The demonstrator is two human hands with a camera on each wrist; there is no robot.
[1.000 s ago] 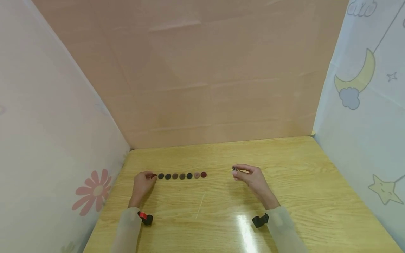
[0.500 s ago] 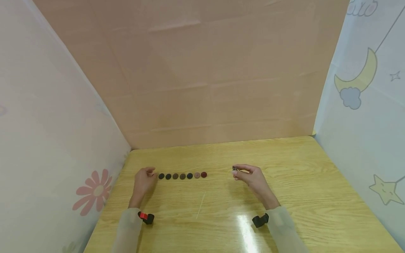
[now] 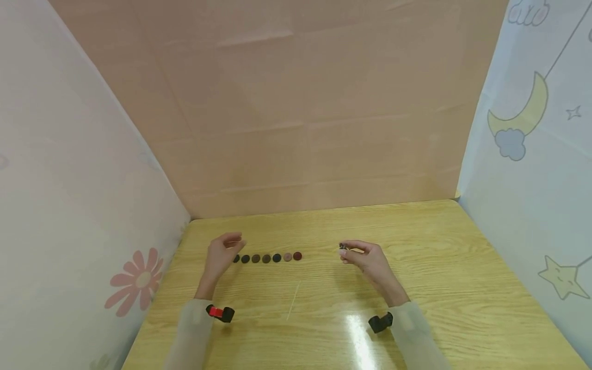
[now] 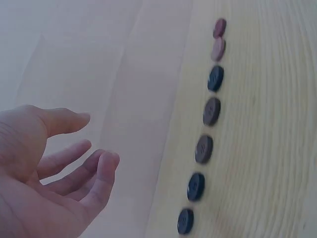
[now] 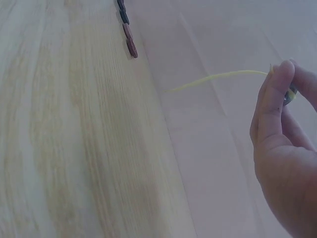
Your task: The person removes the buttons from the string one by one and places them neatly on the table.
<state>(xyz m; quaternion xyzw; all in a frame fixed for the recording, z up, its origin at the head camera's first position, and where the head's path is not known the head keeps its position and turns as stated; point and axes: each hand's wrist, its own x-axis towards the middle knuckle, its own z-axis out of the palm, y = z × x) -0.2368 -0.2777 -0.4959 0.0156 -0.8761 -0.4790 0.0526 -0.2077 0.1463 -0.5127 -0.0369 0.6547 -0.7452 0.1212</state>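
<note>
A row of several round buttons [image 3: 266, 258], dark, brown, pink and dark red, lies across the table. My left hand [image 3: 224, 254] is above the row's left end, partly covering a dark button [image 3: 237, 258]. In the left wrist view its thumb and fingers [image 4: 106, 171] are apart with nothing between them, beside the buttons [image 4: 203, 148]. My right hand [image 3: 370, 259] pinches a small dark round object [image 3: 343, 246] right of the row, mostly hidden by the fingers. A thin yellow string [image 5: 218, 76] sticks out from those fingertips in the right wrist view.
The light wood table [image 3: 439, 288] ends at a tan backdrop [image 3: 296, 128], with patterned white panels on both sides. A thin pale line [image 3: 293, 300] shows on the tabletop between the arms; I cannot tell what it is.
My left hand has moved right and away from me, off the row's left end. A red button seen there a second ago is out of sight. The right hand has stayed still.
</note>
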